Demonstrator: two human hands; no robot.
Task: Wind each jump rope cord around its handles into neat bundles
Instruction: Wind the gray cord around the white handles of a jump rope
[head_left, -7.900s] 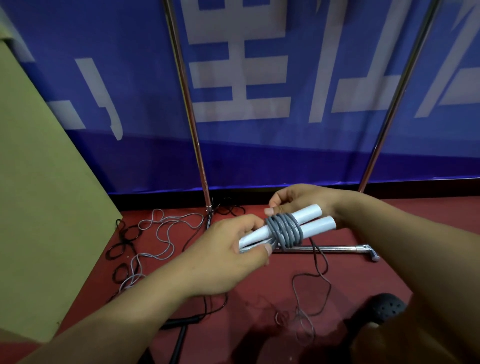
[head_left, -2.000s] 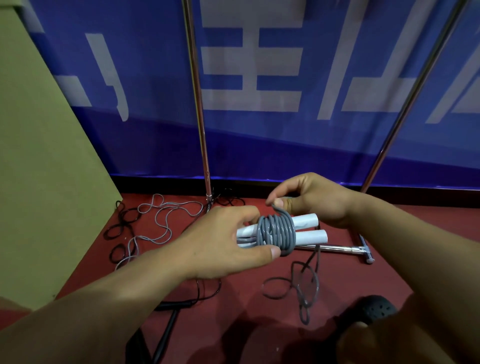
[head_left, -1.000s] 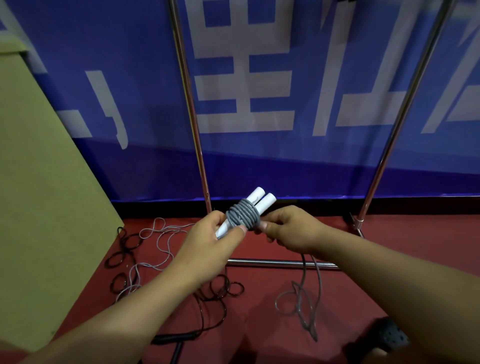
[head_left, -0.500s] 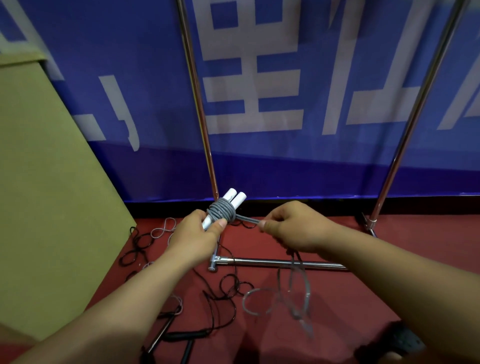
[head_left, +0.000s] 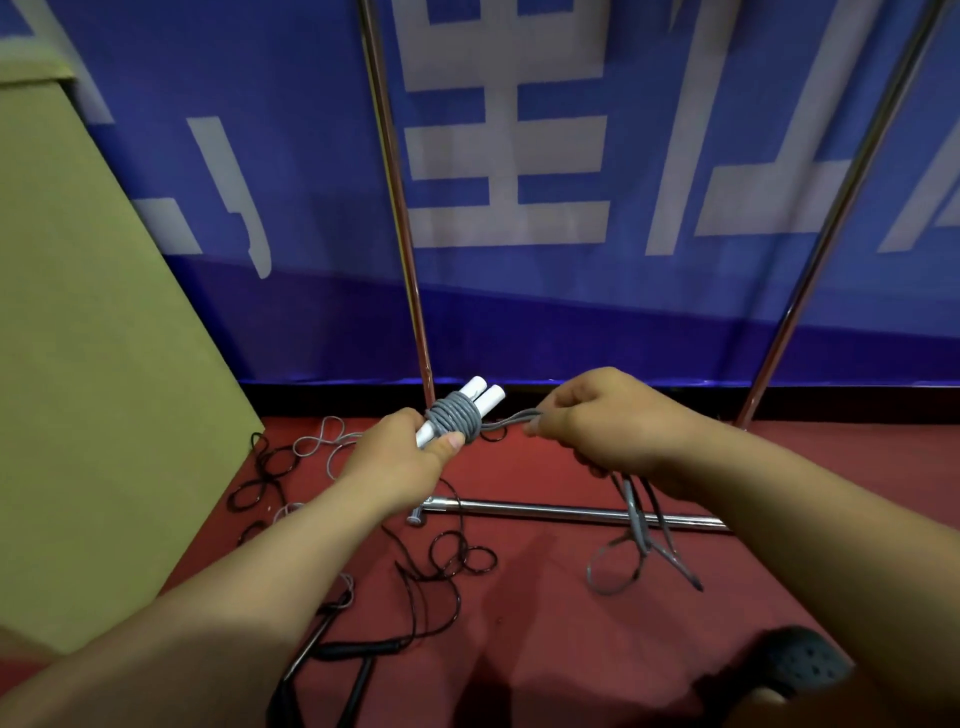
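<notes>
**Grey cord pulled sideways off a wound bundle**

Grey cord (head_left: 456, 415) is sitting in tight coils around two white handles (head_left: 480, 397), which are lying side by side and pointing up and away. The left hand (head_left: 400, 462) is gripping the lower ends of the handles, its thumb pressing on the near edge of the coils. The bundle is being held in the air, just above and to the right of that hand.

The right hand (head_left: 597, 421) is closing on a doubled strand of the same cord just to the right of the bundle, thumb and fingers pinching it. The short stretch between coils and fingers is running almost level. The two hands are working apart, with only that stretch joining them.

Below the right hand the rest of the cord is hanging down in a loose tail (head_left: 641, 540), forming a loop near the red floor (head_left: 545, 623); whether it is touching the floor I cannot tell.

Under the hands a steel bar (head_left: 571, 512) is lying across the floor. Below the left forearm a black rope (head_left: 441, 566) is sprawling in tangled loops, with a black handle (head_left: 358, 649) nearer the person. Left of the left hand a pale cord (head_left: 322, 441) is curling beside a green panel (head_left: 104, 364). Behind the hands a blue banner (head_left: 519, 156) is hanging, with steel poles (head_left: 400, 208) standing in front of it. A black shoe (head_left: 795, 665) is showing under the right forearm.
</notes>
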